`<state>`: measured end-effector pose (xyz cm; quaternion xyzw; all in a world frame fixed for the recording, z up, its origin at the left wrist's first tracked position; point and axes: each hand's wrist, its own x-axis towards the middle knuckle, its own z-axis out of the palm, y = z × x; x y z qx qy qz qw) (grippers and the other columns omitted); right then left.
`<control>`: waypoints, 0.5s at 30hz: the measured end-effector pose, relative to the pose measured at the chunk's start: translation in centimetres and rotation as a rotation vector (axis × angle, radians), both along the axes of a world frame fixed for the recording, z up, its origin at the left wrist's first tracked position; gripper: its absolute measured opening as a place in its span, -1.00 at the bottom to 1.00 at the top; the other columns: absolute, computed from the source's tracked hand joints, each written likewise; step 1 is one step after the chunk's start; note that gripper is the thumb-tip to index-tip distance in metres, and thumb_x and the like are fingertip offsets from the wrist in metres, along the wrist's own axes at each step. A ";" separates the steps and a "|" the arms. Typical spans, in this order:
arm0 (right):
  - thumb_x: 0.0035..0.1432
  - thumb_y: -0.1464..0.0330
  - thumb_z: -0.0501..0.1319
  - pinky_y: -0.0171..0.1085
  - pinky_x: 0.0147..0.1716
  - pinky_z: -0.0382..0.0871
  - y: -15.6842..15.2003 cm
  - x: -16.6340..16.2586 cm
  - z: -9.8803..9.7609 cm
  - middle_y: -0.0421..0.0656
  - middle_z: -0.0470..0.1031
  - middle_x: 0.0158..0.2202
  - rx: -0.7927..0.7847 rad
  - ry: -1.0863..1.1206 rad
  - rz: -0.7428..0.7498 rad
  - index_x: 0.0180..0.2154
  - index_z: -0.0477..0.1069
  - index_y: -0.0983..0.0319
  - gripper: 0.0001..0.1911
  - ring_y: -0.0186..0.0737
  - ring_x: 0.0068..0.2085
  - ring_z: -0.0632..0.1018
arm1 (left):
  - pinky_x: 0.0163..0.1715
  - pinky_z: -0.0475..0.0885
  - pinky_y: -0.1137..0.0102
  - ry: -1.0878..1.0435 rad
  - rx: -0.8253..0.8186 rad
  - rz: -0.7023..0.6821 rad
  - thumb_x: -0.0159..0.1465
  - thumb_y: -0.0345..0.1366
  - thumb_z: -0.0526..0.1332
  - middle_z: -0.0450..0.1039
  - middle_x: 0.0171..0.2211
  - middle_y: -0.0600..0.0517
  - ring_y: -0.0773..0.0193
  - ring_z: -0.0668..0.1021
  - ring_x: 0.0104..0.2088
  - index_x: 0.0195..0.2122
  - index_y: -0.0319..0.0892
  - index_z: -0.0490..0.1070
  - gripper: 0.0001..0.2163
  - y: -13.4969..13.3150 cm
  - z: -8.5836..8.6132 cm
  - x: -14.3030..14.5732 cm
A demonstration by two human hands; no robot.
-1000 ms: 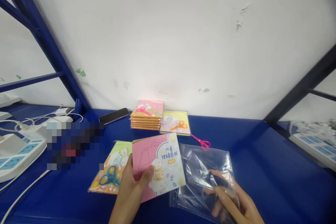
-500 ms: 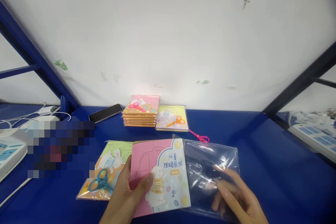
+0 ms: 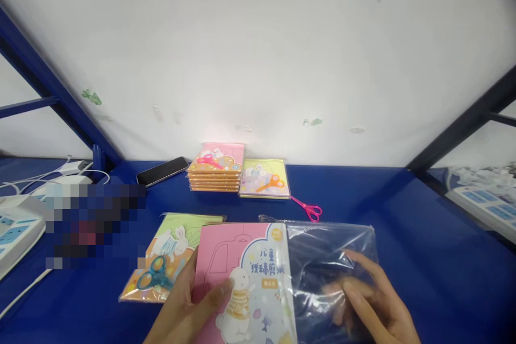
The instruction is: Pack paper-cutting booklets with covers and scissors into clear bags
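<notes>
A pink booklet (image 3: 217, 258) with a white bear in a striped sweater on its cover is pinched in my left hand (image 3: 185, 301), thumb on the front. Its right edge lies at the mouth of a clear plastic bag (image 3: 322, 252), and the film seems to overlap that edge slightly. My right hand (image 3: 371, 295) grips the bag with its fingers around the film, some seen blurred through it. Behind my left hand lies a bagged green-and-orange booklet (image 3: 187, 223) with teal scissors (image 3: 155, 274) on it.
Farther back stand a stack of bagged booklets (image 3: 215, 183) topped by pink scissors and a yellow booklet pack (image 3: 262, 169) with orange scissors. Loose pink scissors (image 3: 308, 208) lie nearby. A phone (image 3: 162, 172), white power strips (image 3: 20, 231) and cables are at left; another strip (image 3: 487, 209) is at right.
The booklet has shifted slightly down and its right edge now meets the bag's mouth. My right hand and the bag have moved a little to the right.
</notes>
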<state>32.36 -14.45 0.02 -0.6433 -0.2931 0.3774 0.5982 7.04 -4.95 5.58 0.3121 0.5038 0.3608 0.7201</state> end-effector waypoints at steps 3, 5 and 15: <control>0.24 -0.04 0.27 -0.32 -0.54 0.37 -0.1 0.2 0.0 -0.26 0.56 -0.56 -0.019 0.013 0.052 0.21 0.27 0.06 -0.39 -0.24 -0.59 0.50 | -0.01 0.59 -0.03 0.009 0.027 -0.005 -0.01 0.04 0.53 0.65 -0.01 -0.24 -0.26 0.66 0.00 0.36 -0.11 0.19 -0.05 -0.4 -0.2 0.3; 0.25 -0.04 0.26 -0.32 -0.55 0.36 -0.2 0.5 -0.1 -0.25 0.57 -0.54 -0.002 0.026 0.092 0.22 0.23 0.06 -0.38 -0.23 -0.58 0.52 | -0.05 0.61 -0.02 0.051 0.051 -0.014 -0.01 0.06 0.53 0.65 -0.01 -0.22 -0.25 0.67 -0.02 0.36 -0.09 0.16 -0.04 -0.4 -0.4 0.4; 0.31 0.03 0.22 -0.06 -0.13 0.56 0.3 1.8 -1.6 -0.08 0.65 -0.09 -0.065 -0.282 0.272 0.33 0.10 0.02 -0.34 -0.01 -0.14 0.66 | -0.26 0.67 0.17 0.279 0.231 0.055 0.06 0.08 0.45 0.64 0.00 -0.14 -0.13 0.70 -0.11 0.24 -0.07 0.29 -0.24 -0.8 0.2 1.3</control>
